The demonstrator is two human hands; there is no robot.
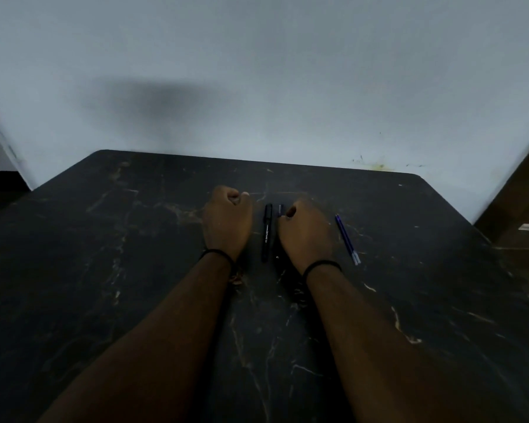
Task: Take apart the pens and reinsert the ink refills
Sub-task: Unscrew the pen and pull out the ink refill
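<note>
A slim black pen (267,232) lies on the table, its long axis running away from us, between our two fists. A second black pen (280,210) is mostly hidden beside our right hand (304,232). Our left hand (228,219) is curled closed, empty-looking. Two thin blue ink refills (347,239) lie diagonally to the right on the dark, veined marble-like table (104,270).

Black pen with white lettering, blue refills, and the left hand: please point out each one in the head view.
black pen (267,232), head view, on the barrel at the white lettering.
blue refills (346,238), head view, mid-length of the thin blue shafts.
left hand (226,221), head view, back of the closed fist.
</note>
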